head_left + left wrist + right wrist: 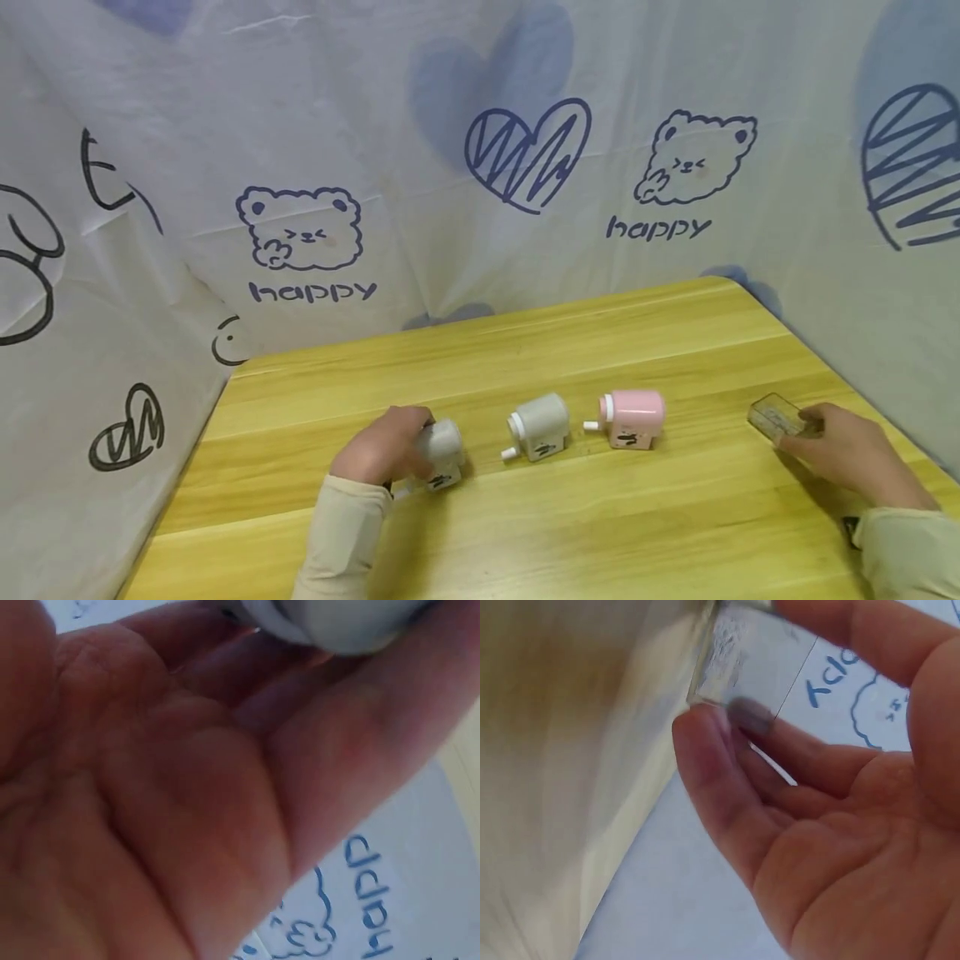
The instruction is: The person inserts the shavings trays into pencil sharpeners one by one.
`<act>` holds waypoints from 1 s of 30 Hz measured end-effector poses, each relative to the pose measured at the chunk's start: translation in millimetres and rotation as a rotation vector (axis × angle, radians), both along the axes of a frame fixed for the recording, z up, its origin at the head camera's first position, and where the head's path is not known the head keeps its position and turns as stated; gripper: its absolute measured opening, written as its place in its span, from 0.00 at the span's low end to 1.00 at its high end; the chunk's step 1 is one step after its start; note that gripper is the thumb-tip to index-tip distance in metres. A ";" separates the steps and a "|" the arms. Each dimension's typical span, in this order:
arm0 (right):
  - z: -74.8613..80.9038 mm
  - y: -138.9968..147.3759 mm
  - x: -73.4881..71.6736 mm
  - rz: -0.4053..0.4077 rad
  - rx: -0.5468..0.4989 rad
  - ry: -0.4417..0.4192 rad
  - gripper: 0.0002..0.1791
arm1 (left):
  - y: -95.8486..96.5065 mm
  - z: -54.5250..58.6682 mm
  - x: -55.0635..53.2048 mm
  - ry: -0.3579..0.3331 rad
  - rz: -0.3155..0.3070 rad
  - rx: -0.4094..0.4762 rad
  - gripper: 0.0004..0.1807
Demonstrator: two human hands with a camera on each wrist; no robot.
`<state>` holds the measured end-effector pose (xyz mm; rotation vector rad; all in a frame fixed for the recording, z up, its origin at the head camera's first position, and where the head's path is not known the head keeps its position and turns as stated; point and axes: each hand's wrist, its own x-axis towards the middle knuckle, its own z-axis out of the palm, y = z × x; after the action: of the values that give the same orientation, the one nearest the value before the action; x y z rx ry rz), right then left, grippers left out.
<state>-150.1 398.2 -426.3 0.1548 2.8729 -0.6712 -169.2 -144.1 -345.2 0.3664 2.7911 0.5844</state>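
My left hand point(381, 448) grips a grey crank pencil sharpener point(447, 442) on the left of the table, thumb in front and fingers behind. Its small white crank handle point(403, 492) points left below the hand. In the left wrist view only part of the sharpener's rounded body point(352, 622) shows beyond the fingers. On the right, my right hand point(855, 450) pinches a small clear plastic box point(772, 415) between thumb and fingertips. The right wrist view shows greyish marks or bits inside that box point(754, 656).
A second grey crank sharpener point(543, 425) stands mid-table, and a pink one point(636, 417) stands to its right, both with handles toward the left. The yellow wood-grain table point(570, 533) meets a white printed cloth point(420, 225) at its back and sides.
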 end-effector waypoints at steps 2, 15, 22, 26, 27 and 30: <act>2.5 -0.8 1.0 0.008 -0.022 -0.006 0.48 | 6.7 3.0 5.0 -0.031 -0.036 0.028 0.24; 17.6 -24.0 23.9 0.202 -0.159 -0.140 0.34 | 66.4 -8.6 23.3 -0.043 -0.289 0.041 0.24; 21.7 -57.6 31.7 0.365 -0.351 -0.108 0.28 | 82.6 -21.8 21.7 0.026 -0.298 -0.023 0.23; 18.7 -85.5 29.4 0.453 -0.352 -0.042 0.26 | 85.8 -23.2 21.4 0.041 -0.300 -0.049 0.22; 17.4 -92.4 28.2 0.468 -0.356 -0.031 0.27 | 86.2 -22.9 21.7 0.041 -0.300 -0.050 0.22; 12.6 -111.7 24.3 0.515 -0.375 0.012 0.27 | 86.6 -22.6 22.3 0.049 -0.308 -0.057 0.22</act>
<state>-125.9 286.5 -413.8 -0.6157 2.5615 -1.0625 -146.8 -57.5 -367.8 0.7887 2.7114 0.4282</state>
